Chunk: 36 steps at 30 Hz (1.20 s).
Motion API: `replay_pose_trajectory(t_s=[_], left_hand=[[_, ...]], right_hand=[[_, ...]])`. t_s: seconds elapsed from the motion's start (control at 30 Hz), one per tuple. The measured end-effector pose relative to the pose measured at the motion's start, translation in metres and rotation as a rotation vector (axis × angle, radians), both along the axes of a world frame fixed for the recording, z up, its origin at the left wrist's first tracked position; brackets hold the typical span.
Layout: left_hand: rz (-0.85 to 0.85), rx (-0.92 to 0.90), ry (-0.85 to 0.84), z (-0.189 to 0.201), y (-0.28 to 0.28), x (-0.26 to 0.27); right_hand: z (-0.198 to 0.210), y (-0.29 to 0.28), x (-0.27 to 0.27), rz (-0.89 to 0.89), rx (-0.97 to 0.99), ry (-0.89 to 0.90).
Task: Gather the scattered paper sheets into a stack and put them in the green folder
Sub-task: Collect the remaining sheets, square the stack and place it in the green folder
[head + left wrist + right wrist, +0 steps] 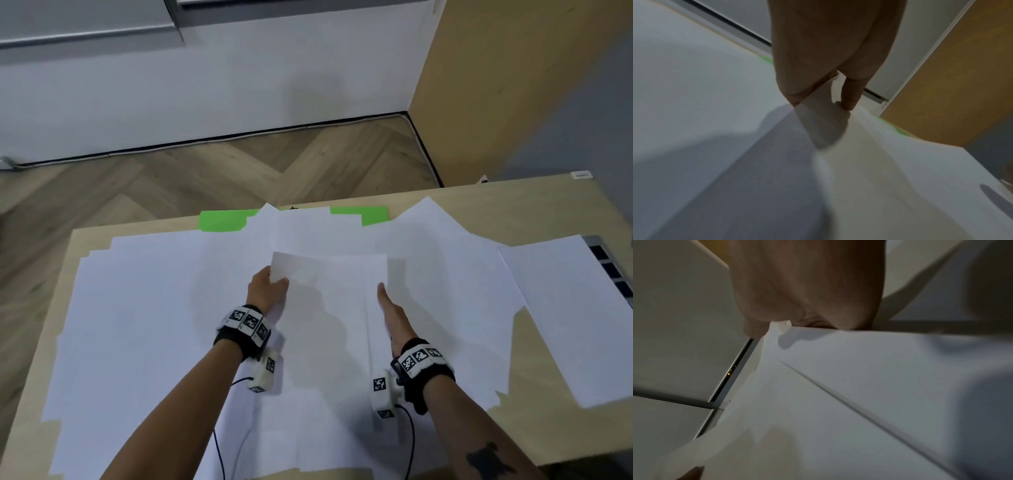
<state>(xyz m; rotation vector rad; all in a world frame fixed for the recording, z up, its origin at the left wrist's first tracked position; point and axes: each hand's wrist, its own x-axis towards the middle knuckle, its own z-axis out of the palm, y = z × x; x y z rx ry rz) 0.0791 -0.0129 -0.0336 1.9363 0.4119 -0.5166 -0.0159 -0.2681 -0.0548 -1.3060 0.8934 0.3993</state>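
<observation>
Several white paper sheets (pixel 154 308) lie scattered and overlapping across the light wooden table (pixel 534 205). The green folder (pixel 222 221) lies flat at the far edge, mostly covered by sheets; a sliver of the folder (pixel 898 128) shows in the left wrist view. Between my hands is a sheet (pixel 329 284) raised a little above the others. My left hand (pixel 274 279) pinches its left edge, thumb on top, and this pinch (pixel 821 103) shows close up. My right hand (pixel 385 298) grips the right edge, thumb on top, fingers hidden under the sheet (pixel 859 369).
One sheet (pixel 565 308) lies apart at the table's right side, beside a grey socket strip (pixel 606 260) at the edge. Beyond the far edge are a herringbone wood floor (pixel 205 171), a white wall and a tan cabinet (pixel 496 85).
</observation>
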Motion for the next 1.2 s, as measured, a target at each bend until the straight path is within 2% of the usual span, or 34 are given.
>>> replay_pose_trajectory(t_s=[0.17,0.33,0.43,0.57,0.67,0.73,0.87,1.1,1.2], left_hand=[[-0.032,0.141,-0.016,-0.003,-0.024,-0.011],[0.053,-0.063,-0.040,-0.003,-0.051,-0.031],[0.004,-0.053,-0.058,-0.003,-0.056,-0.036],[-0.116,0.163,-0.157,-0.012,-0.047,-0.026],[-0.108,0.338,-0.213,-0.019,-0.033,-0.014],[-0.090,0.428,-0.191,-0.019,-0.024,-0.004],[-0.053,0.423,-0.112,-0.011,-0.020,0.017],[0.031,0.284,-0.049,-0.010,-0.039,0.043],[0.035,0.342,-0.035,-0.010,-0.043,0.052]], right_hand=[[-0.006,-0.001,-0.005,0.037,-0.011,-0.074],[-0.011,-0.003,-0.008,0.089,-0.044,-0.091],[-0.013,-0.010,-0.009,0.082,-0.049,-0.084],[-0.015,-0.029,-0.016,0.040,-0.069,-0.079],[-0.013,-0.049,-0.021,-0.036,-0.136,-0.065],[-0.013,-0.062,-0.026,-0.081,-0.167,-0.070],[-0.022,-0.073,-0.037,-0.078,-0.202,-0.070],[-0.023,-0.070,-0.037,-0.080,-0.191,-0.073],[-0.023,-0.072,-0.037,-0.055,-0.184,-0.075]])
